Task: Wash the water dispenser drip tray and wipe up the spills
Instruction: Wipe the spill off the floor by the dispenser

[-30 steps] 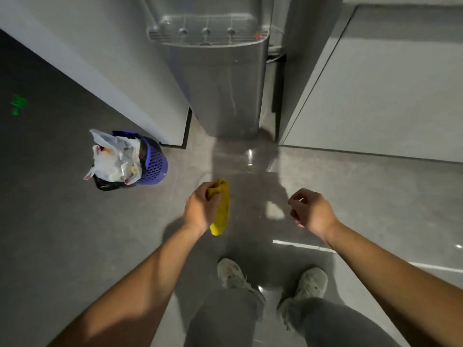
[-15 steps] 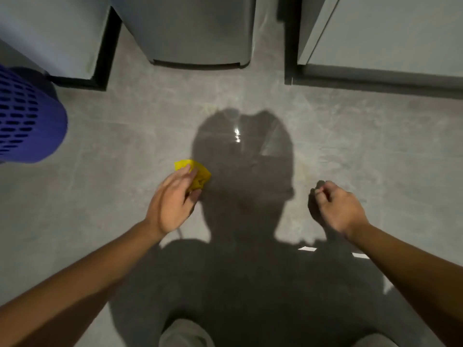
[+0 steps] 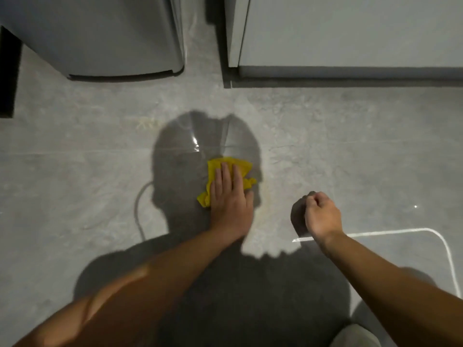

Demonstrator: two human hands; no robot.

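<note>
A yellow cloth [image 3: 240, 167] lies crumpled on the grey floor, pressed flat under my left hand [image 3: 229, 199], whose fingers are spread over it. A wet, shiny patch of spilled water [image 3: 200, 144] glints on the tiles just beyond the cloth. The base of the grey water dispenser [image 3: 107, 36] stands at the top left; its drip tray is out of view. My right hand [image 3: 322, 212] hovers to the right of the cloth, curled into a loose fist with nothing in it.
A pale cabinet [image 3: 350, 31] stands at the top right, with a gap between it and the dispenser. A dark recess [image 3: 7, 78] is at the far left. My knee [image 3: 355, 336] shows at the bottom right. My shadow covers the floor in the middle.
The view has dropped closer to the floor. My left hand has moved right and pressed the yellow cloth flat on the wet patch. The purple bin has left the view.
</note>
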